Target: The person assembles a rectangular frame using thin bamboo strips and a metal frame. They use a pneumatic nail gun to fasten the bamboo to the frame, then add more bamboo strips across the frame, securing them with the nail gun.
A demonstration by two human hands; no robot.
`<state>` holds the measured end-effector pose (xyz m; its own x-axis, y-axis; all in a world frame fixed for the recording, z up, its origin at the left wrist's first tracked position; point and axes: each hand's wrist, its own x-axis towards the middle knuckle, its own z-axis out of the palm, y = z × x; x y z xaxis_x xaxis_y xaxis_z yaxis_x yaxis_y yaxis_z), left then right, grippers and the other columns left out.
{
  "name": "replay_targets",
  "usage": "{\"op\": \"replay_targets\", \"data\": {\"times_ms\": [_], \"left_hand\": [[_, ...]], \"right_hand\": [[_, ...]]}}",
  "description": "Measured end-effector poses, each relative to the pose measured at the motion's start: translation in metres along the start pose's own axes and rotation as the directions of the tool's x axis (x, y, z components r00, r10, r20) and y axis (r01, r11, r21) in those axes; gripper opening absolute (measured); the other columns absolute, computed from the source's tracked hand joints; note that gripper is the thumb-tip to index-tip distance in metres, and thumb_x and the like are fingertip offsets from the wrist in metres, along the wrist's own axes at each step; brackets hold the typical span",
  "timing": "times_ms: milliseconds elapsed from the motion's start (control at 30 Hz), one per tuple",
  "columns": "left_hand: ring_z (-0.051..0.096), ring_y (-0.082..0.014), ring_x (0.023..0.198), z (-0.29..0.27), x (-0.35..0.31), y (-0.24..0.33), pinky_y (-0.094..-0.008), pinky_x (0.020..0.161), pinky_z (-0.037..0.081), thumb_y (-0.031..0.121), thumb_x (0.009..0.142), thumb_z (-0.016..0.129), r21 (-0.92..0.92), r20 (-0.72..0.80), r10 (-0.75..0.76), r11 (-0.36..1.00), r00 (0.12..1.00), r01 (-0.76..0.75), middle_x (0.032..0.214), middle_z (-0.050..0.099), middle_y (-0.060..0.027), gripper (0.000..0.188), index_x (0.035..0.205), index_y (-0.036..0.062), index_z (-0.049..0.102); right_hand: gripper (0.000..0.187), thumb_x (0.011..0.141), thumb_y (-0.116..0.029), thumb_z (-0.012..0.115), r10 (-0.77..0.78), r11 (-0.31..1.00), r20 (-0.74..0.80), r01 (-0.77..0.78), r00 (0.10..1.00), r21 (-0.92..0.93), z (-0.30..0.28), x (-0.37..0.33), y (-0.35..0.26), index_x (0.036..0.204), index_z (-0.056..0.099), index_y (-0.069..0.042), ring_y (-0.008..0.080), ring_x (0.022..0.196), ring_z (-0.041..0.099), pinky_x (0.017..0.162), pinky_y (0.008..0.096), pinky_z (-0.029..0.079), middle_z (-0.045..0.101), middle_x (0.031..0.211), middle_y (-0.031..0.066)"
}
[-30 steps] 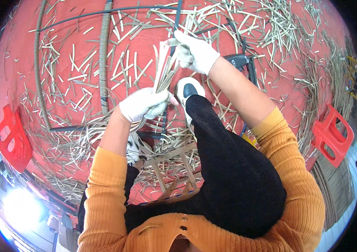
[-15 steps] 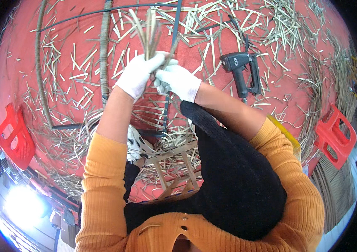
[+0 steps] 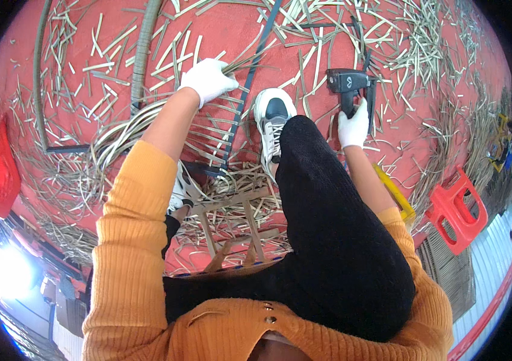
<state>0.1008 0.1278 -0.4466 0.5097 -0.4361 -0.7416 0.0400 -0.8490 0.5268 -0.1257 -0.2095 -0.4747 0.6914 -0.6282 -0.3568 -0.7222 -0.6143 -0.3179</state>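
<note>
Cane strips are pinched in the gloved left hand; right hand wraps the staple gun. Loosened grip risks springing strips.

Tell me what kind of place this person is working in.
Most likely a wicker or rattan weaving workshop. The red floor is littered with cut cane strips, the left hand grips strands woven on a dark frame, and the right hand reaches a staple gun.

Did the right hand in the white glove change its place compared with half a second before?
Yes. The right hand in the white glove left the bundle of pale flat strips, which the left hand holds, and went rightward to the handle of the black staple gun lying on the red floor.
</note>
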Motion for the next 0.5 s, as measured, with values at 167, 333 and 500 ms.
{"op": "replay_targets", "data": {"times_ms": [167, 333, 500], "left_hand": [[0.069, -0.0318, 0.09, 0.003, -0.001, -0.004, -0.0393, 0.085, 0.053, 0.039, 0.077, 0.068, -0.048, -0.038, 0.0, 0.999, 0.999, -0.002, 0.094, 0.073, -0.0174, 0.038, 0.094, 0.0053, 0.075], [0.068, -0.0318, 0.096, 0.011, 0.0, -0.011, -0.0397, 0.089, 0.053, 0.04, 0.079, 0.066, 0.027, -0.085, 0.064, 0.998, 0.994, -0.062, 0.102, 0.072, -0.018, 0.042, 0.103, 0.0064, 0.073], [0.068, -0.0329, 0.101, 0.02, 0.002, -0.02, -0.0403, 0.092, 0.052, 0.042, 0.081, 0.064, 0.013, -0.12, 0.081, 0.997, 0.99, -0.08, 0.107, 0.071, -0.0193, 0.048, 0.109, 0.0046, 0.072]], "right_hand": [[0.095, 0.07, -0.023, 0.07, 0.141, 0.986, 0.049, -0.144, 0.989, 0.079, -0.012, 0.029, -0.019, 0.153, 0.029, -0.001, 0.0407, 0.123, 0.057, 0.107, 0.0405, 0.043, 0.061, 0.128, 0.0266], [0.009, 0.082, -0.011, 0.062, 0.114, 0.791, 0.425, -0.341, 0.898, 0.508, -0.084, 0.016, -0.064, 0.08, 0.059, -0.002, 0.0161, 0.053, 0.056, 0.054, 0.0315, 0.048, 0.058, 0.062, 0.0058], [0.009, 0.078, -0.009, 0.064, -0.091, 0.833, 0.529, -0.227, 0.844, 0.505, -0.086, -0.03, -0.115, 0.084, 0.065, -0.002, 0.0132, 0.058, 0.059, 0.056, 0.0303, 0.048, 0.062, 0.067, 0.0037]]}}
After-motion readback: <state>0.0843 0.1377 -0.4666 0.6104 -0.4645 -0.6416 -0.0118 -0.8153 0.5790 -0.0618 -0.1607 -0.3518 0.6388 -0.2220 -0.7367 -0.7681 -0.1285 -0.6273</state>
